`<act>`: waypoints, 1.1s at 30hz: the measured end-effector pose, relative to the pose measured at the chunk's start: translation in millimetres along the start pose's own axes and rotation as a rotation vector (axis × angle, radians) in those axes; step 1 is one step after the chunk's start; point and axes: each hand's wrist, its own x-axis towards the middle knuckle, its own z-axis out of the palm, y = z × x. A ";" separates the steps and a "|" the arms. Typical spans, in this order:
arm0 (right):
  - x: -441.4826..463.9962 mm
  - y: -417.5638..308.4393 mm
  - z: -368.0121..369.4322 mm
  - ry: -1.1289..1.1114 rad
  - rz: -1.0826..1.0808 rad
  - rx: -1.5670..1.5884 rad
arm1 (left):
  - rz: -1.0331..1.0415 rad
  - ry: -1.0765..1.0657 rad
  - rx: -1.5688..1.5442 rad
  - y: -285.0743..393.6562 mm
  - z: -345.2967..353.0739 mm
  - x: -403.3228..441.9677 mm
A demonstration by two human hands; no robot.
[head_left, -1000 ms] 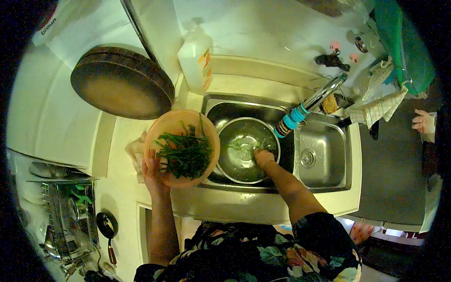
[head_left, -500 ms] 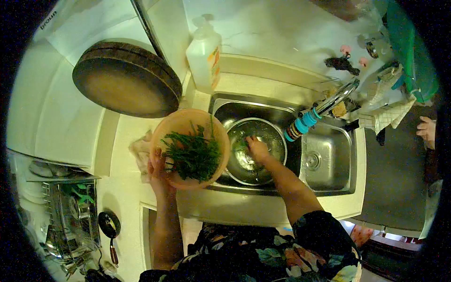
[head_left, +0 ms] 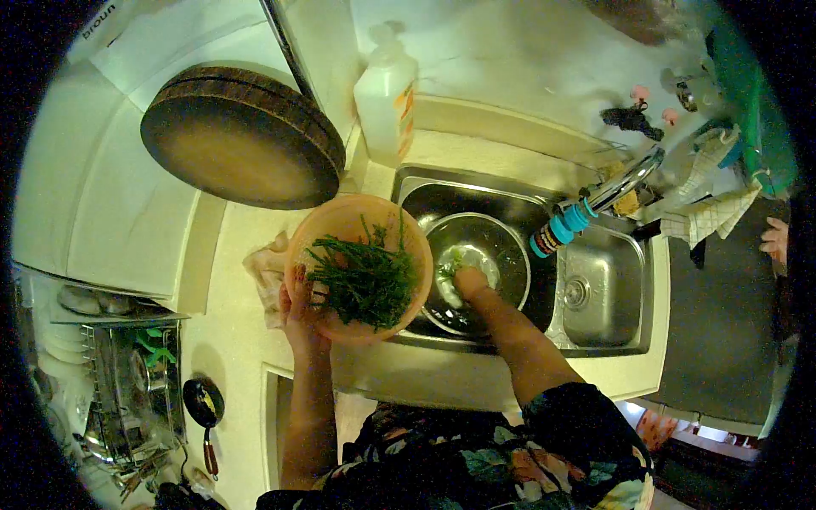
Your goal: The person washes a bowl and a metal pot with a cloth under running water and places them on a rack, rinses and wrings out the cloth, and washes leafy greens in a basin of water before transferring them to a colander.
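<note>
An orange basket (head_left: 418, 297) holds a heap of long green vegetables (head_left: 361, 280). My left hand (head_left: 302, 310) grips the basket's left rim. A round metal bowl (head_left: 511, 310) with water sits in the larger basin of the steel sink (head_left: 544, 195). My right hand (head_left: 473, 282) dips into the bowl, its fingers bunched beside a few pale green bits (head_left: 455, 259). What those fingers hold, if anything, is too small to name.
A faucet with a blue collar (head_left: 563, 229) rises behind the bowl. Round wooden board (head_left: 242, 140), white bottle (head_left: 384, 102), cloth (head_left: 268, 276), small pan (head_left: 203, 401) and dish rack (head_left: 132, 382) stand around. Another person's hand (head_left: 774, 241) shows at far right.
My right hand has moved about within the bowl, now at its left-middle part, fingers drawn together. The whole view has shifted, while my left hand keeps its grip on the basket.
</note>
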 end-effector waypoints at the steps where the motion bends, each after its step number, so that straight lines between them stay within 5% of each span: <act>1: -1.7 7.8 10.6 0.074 -0.010 0.022 | -0.019 0.004 0.035 1.7 2.1 -1.0; 8: -93.5 6.8 -90.1 0.334 -0.083 0.456 | 0.043 0.068 -0.086 13.1 21.5 -9.9; 12: -137.0 -8.1 -152.7 0.325 -0.019 0.760 | 0.544 -0.119 0.667 -33.4 -38.2 28.6; 14: -161.7 -24.5 -195.4 0.392 -0.037 0.828 | 0.541 -0.127 0.648 -31.7 -37.6 29.2; 17: -177.2 -52.2 -239.3 0.597 -0.158 0.869 | 0.214 -0.103 0.050 -23.6 -15.3 10.7; 20: -190.3 -97.5 -292.7 0.617 -0.280 0.998 | 0.359 -0.105 0.268 -39.4 -33.0 23.8; 25: -146.3 -161.0 -298.8 0.821 -0.680 0.382 | 0.614 -0.045 0.581 -29.6 -19.2 8.7; 29: -140.1 -155.0 -288.8 0.739 -0.640 0.387 | 0.206 -0.025 0.087 -19.8 -13.0 8.5; 33: -143.5 -99.9 -269.6 0.748 -0.308 0.877 | 0.070 -0.010 -0.046 -25.4 -23.0 7.9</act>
